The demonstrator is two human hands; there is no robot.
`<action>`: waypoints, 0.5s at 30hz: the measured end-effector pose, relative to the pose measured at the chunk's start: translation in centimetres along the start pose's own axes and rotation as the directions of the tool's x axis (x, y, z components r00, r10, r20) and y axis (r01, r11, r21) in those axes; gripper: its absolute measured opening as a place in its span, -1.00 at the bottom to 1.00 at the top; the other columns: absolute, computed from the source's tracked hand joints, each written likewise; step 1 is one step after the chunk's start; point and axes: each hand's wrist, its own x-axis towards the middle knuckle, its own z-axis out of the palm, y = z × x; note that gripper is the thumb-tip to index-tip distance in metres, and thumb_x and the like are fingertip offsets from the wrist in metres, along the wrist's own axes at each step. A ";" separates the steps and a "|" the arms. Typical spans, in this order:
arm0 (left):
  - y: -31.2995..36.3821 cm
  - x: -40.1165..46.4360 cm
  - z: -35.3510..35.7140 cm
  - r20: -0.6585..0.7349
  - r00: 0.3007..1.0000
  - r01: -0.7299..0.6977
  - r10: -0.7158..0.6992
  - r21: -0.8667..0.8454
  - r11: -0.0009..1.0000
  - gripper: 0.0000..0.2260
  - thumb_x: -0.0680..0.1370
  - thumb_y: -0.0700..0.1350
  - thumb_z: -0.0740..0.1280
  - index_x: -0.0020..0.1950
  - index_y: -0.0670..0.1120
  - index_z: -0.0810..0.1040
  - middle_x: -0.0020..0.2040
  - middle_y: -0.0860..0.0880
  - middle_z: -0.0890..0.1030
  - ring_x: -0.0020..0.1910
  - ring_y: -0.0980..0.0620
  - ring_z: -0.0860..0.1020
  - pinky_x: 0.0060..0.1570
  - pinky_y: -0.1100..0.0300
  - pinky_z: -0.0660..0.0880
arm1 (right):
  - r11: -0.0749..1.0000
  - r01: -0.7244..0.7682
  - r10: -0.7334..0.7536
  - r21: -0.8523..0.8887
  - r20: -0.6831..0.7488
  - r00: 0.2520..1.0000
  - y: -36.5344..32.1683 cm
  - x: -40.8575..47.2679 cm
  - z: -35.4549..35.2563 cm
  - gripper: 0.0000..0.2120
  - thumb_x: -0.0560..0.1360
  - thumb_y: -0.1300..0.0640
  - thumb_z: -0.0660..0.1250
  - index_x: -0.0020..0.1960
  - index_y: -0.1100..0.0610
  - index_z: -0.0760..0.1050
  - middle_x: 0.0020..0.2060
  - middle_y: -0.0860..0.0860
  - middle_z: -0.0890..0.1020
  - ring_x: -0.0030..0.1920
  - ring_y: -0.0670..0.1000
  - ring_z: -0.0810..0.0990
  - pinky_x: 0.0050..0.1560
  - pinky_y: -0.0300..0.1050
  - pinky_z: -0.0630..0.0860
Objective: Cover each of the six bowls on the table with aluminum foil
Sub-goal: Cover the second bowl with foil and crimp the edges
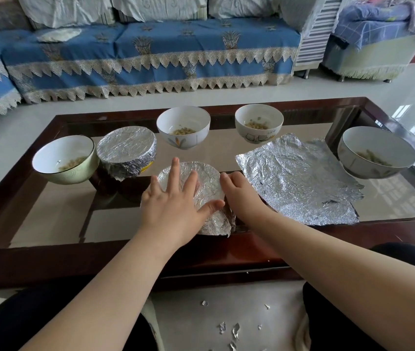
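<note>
Glass-topped table (49, 224) with dark wood frame, blue-covered sofa (150, 54) far behind it. Loose foil sheet (300, 181) lies flat on the glass, right of centre, ready for the next bowl. Six bowls: one foil-covered bowl (126, 153) done at left; near-centre bowl (201, 183) being wrapped now; four open ones left, cream bowl (65, 160) far left, two white bowls at the far side (183, 127) (259, 125), and one at right (376, 153), all holding what look like beans. Left hand (176, 201) flat, fingers spread, pressing the foil top. Right hand (241, 196) curled against the bowl's right side, pressing foil down the wall. Roughly one and a bit of six done. Foil scraps (229, 328) on the near floor.
</note>
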 end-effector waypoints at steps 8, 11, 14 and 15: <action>-2.1 1.8 0.3 0.037 0.953 -0.301 0.300 0.066 0.951 0.05 0.13 0.65 -0.41 0.58 0.27 -0.25 0.59 0.07 -0.36 0.54 -0.18 -0.41 0.50 -0.28 -0.25 | 0.990 0.051 -0.053 -0.131 -0.008 0.999 0.2 0.6 0.1 -0.71 0.64 -0.01 0.11 -0.08 0.20 0.40 -0.25 0.05 0.48 -0.21 0.06 0.43 -0.21 -0.09 0.26; -2.2 2.2 0.6 0.061 0.943 -0.326 0.327 -0.026 0.945 0.07 0.07 0.68 -0.44 0.56 0.35 -0.22 0.62 0.10 -0.28 0.57 -0.17 -0.32 0.52 -0.24 -0.23 | 0.992 0.072 -0.073 -0.106 -0.014 0.997 0.0 0.1 -0.2 -0.67 0.64 -0.02 0.13 -0.04 0.22 0.47 -0.24 0.06 0.55 -0.22 0.05 0.49 -0.18 -0.07 0.35; -2.2 2.0 0.9 0.024 0.953 -0.299 0.302 -0.074 0.951 0.03 0.09 0.64 -0.51 0.55 0.39 -0.14 0.63 0.09 -0.21 0.59 -0.17 -0.24 0.52 -0.21 -0.21 | 0.998 0.060 -0.061 -0.009 -0.055 0.997 0.7 -0.4 0.2 -0.66 0.65 -0.05 0.11 -0.27 0.03 0.36 -0.40 -0.06 0.43 -0.37 -0.09 0.39 -0.33 -0.15 0.27; -2.2 1.9 0.9 0.009 0.957 -0.287 0.289 -0.082 0.954 0.00 0.13 0.62 -0.52 0.55 0.40 -0.12 0.63 0.09 -0.20 0.60 -0.16 -0.22 0.52 -0.20 -0.20 | 0.997 0.056 -0.053 0.049 -0.072 0.996 1.0 -0.7 0.5 -0.65 0.65 -0.05 0.11 -0.30 0.00 0.32 -0.42 -0.09 0.40 -0.39 -0.11 0.36 -0.33 -0.15 0.25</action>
